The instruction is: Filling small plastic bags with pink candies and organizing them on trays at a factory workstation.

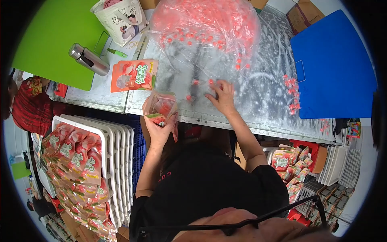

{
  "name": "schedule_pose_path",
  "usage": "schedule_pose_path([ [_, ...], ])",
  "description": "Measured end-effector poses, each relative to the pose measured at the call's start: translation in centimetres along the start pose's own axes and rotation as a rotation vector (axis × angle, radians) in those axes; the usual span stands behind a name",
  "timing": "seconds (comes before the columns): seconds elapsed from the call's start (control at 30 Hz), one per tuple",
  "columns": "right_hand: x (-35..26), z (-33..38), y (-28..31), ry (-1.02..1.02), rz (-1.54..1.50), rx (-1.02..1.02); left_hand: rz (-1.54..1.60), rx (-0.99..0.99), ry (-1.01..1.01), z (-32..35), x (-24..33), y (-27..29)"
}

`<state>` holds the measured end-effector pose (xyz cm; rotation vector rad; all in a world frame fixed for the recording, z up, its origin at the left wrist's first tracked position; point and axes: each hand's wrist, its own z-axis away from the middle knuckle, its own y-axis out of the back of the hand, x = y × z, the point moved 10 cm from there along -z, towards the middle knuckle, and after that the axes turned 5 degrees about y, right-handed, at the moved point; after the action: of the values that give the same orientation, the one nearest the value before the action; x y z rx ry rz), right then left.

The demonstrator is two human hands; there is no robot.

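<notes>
Here, the left hand [159, 134] holds a pouch [157, 116], right hand [223, 100] beside red candy [211, 81].

Open-topped pink pouch [159, 114] in the left hand [158, 133]

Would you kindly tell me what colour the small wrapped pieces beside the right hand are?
The wrapped pieces are pinkish red, best seen in the head view.
</notes>
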<state>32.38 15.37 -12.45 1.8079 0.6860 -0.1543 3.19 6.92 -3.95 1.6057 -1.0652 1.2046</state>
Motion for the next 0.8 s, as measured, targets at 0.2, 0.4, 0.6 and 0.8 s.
schedule_pose_path([
  [0.2, -5.7, -2.7, -0.2, 0.107, 0.028, -0.009, -0.033, 0.01, -0.019, -0.2, 0.2, 0.5],
  [0.4, -8.4, -3.4, -4.1, 0.312, 0.028, -0.071, -0.211, -0.009, -0.402, -0.3, 6.7, -1.4],
  [0.6, -9.5, -2.8, -3.9, 0.43, -0.054, 0.062, -0.022, -0.005, -0.544, -0.1, 4.5, -2.3],
  [0.8, -8.1, -3.4, -3.6, 0.331, -0.146, 0.049, 0.131, 0.042, -0.541, 1.5, 6.1, -1.9],
])
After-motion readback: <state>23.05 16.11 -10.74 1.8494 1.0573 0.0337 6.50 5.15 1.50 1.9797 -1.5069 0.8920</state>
